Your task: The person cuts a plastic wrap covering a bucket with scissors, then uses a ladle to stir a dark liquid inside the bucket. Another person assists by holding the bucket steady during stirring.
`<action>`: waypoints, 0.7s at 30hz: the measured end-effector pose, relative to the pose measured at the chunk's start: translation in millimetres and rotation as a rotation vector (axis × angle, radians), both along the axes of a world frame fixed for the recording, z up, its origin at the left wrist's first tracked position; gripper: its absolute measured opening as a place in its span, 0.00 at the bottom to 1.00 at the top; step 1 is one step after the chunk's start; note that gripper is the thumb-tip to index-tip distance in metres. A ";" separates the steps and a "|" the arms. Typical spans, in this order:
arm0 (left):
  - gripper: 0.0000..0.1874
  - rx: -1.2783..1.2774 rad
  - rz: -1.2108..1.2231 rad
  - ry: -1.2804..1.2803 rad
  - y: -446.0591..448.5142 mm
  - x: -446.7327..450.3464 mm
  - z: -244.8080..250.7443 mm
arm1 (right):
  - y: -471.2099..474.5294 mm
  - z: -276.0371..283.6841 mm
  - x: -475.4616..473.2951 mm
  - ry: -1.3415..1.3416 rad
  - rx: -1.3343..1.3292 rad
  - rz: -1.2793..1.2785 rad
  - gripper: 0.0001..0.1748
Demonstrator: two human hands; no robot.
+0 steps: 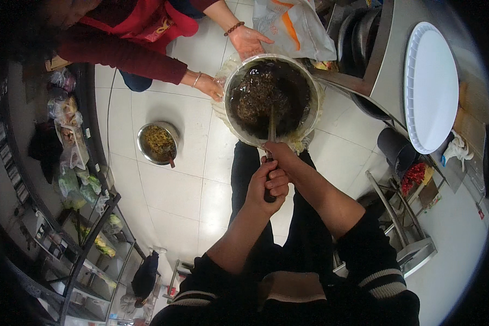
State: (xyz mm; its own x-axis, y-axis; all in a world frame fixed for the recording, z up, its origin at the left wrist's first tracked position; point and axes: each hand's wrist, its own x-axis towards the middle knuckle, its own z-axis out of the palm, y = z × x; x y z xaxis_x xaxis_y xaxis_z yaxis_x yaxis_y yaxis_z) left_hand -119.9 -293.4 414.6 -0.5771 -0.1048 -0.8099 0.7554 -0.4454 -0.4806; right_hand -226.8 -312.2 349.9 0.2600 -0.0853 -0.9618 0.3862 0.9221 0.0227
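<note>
Both my hands grip the dark handle of a long metal stirring tool (272,122). My left hand (270,185) is wrapped round the lower end of the handle, close to my body. Further up, my right hand (280,154) holds it near the metal shaft. The tool reaches into a round tub (227,106) of dark, glossy liquid (287,77) with a brown, grainy mass in it. Its submerged end is hidden. Translucent plastic film (219,106) hangs round the tub's outside. Another person's hand (210,86) touches the left rim, and their other hand (247,40) is at the far rim.
A steel pot (142,151) with yellowish chopped food and a utensil stands on the tiled floor (175,195) at left. Shelving (93,222) with bagged produce lines the left. To the right are a metal counter with a white oval tray (432,87), a dark bucket (397,150) and a metal stool (417,254).
</note>
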 end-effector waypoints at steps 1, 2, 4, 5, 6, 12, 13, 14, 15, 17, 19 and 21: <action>0.10 0.014 -0.027 -0.012 -0.8 -0.3 6.1 | 0.6 6.3 -0.1 -0.003 0.027 -0.037 0.16; 0.10 0.010 -0.058 -0.030 -3.1 -0.9 11.1 | 0.2 11.2 -0.1 -0.004 0.049 -0.074 0.15; 0.11 0.021 -0.100 -0.042 -5.9 -0.8 23.6 | 2.0 20.6 1.1 -0.020 0.070 -0.132 0.14; 0.09 0.022 -0.147 -0.073 -8.2 -1.1 29.4 | 3.0 24.4 1.3 -0.035 0.064 -0.155 0.14; 0.08 0.020 -0.185 -0.091 -10.7 -1.4 35.2 | 4.0 27.5 1.9 -0.048 0.058 -0.177 0.14; 0.13 0.019 -0.340 -0.194 -23.1 -5.4 67.1 | 9.3 41.6 6.0 -0.122 0.073 -0.228 0.17; 0.13 0.030 -0.336 -0.195 -25.3 -5.9 69.9 | 9.4 43.5 6.1 -0.127 0.042 -0.249 0.17; 0.14 0.035 -0.370 -0.204 -27.0 -5.9 72.7 | 9.5 45.4 6.7 -0.126 0.047 -0.265 0.16; 0.14 0.043 -0.376 -0.194 -28.1 -5.7 75.6 | 10.0 47.8 6.9 -0.125 0.052 -0.280 0.16; 0.16 0.051 -0.403 -0.192 -30.0 -4.7 79.7 | 11.5 52.6 7.0 -0.142 0.036 -0.284 0.16; 0.17 0.055 -0.438 -0.211 -30.6 -3.0 84.5 | 13.5 58.1 8.1 -0.154 0.016 -0.306 0.16; 0.10 0.040 -0.387 -0.136 -31.4 -1.0 89.8 | 14.4 63.8 9.7 -0.157 0.018 -0.336 0.16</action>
State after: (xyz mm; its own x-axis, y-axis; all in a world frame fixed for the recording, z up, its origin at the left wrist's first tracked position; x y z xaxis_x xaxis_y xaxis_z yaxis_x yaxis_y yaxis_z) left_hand -120.9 -324.8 504.5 -0.4552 0.1318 -0.8806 0.5938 -0.6920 -0.4106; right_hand -217.1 -297.8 413.7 0.3651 -0.1742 -0.9145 0.6582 0.7431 0.1211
